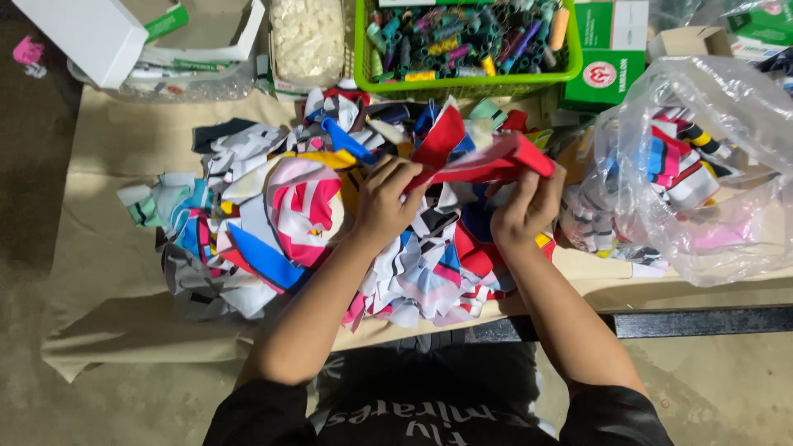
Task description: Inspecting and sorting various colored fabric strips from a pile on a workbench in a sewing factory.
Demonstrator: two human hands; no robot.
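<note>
Both my hands hold one red strip of fabric above a heap of colourful fabric scraps. My left hand pinches the strip's left end, fingers closed on it. My right hand grips its right end near the edge of the heap. The strip is stretched between them, slightly raised over the pile. The scraps are red, blue, white, pink and black, and they lie on a tan paper-covered table.
A clear plastic bag with more scraps lies at the right. At the back stand a green basket of thread spools, a tub of white pieces, green cartons and a white box.
</note>
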